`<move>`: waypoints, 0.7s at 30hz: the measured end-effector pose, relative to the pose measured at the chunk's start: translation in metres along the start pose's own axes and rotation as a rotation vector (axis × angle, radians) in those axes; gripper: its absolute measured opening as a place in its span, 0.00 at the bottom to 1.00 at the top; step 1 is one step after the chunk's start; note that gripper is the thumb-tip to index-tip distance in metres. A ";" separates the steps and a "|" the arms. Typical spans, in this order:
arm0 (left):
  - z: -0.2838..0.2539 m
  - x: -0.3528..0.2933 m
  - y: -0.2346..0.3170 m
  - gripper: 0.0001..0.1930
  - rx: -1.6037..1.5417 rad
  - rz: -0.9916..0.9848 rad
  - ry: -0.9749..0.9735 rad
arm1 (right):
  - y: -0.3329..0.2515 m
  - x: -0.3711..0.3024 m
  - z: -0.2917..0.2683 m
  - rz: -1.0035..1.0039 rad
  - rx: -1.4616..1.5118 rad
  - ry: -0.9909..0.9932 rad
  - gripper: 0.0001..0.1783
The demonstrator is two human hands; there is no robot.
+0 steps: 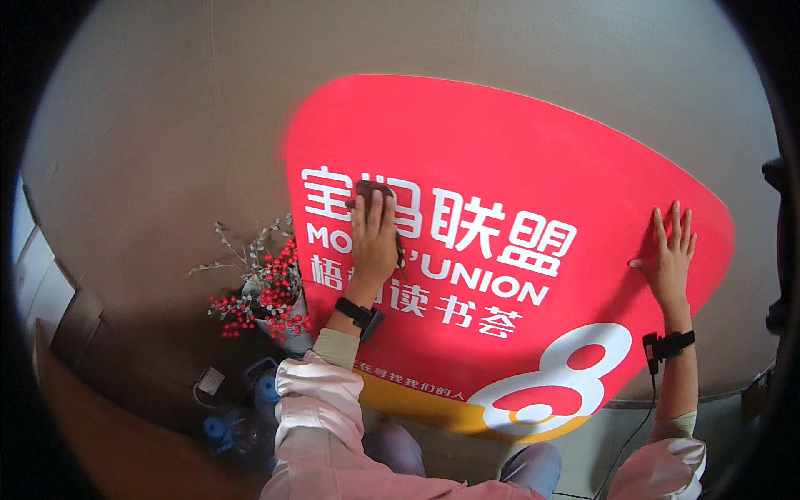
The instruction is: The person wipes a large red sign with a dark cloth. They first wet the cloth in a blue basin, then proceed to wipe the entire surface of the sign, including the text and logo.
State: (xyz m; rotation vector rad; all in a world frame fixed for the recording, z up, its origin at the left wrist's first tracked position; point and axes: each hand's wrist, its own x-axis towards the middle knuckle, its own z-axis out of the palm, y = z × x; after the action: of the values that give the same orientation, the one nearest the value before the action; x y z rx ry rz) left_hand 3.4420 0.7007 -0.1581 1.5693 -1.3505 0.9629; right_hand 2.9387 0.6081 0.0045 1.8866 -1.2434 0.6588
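A large red sign board (467, 125) with rounded corners stands in front of me, with white lettering, a white figure and a yellow lower edge. My left hand (375, 242) presses a dark brown cloth (377, 185) against its left part, over the white lettering. Most of the cloth is hidden beneath the fingers and palm. On the board's right side, my right hand (671, 258) lies flat with fingers spread, holding nothing. Each wrist wears a black strap with a small device.
Left of the board, a pale pot (293, 335) holds red berry sprigs (277, 279). Beside it on the floor stand clear plastic bottles with blue caps (218, 429). A white wall socket box (210, 381) is nearby. Behind rises a brown wall (167, 133). A black cable (637, 435) hangs at lower right.
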 end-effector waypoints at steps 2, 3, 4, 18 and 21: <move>-0.006 -0.002 -0.022 0.27 -0.046 -0.089 -0.010 | 0.001 0.000 0.002 -0.008 0.000 0.018 0.65; -0.008 -0.002 -0.032 0.27 -0.035 -0.102 0.009 | 0.002 0.000 0.004 -0.008 -0.008 0.021 0.65; -0.009 -0.003 -0.039 0.27 -0.014 -0.176 0.004 | 0.003 0.001 0.005 -0.009 -0.016 0.025 0.66; 0.010 0.010 0.069 0.31 -0.240 -0.190 0.084 | 0.014 -0.001 0.022 -0.050 -0.074 0.095 0.66; 0.012 0.009 0.086 0.30 -0.153 0.159 0.074 | 0.016 -0.001 0.026 -0.063 -0.086 0.114 0.63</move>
State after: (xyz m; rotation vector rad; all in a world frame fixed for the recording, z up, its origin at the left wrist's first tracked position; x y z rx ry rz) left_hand 3.3585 0.6800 -0.1448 1.3156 -1.4776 0.9787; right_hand 2.9236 0.5839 -0.0062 1.7854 -1.1185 0.6596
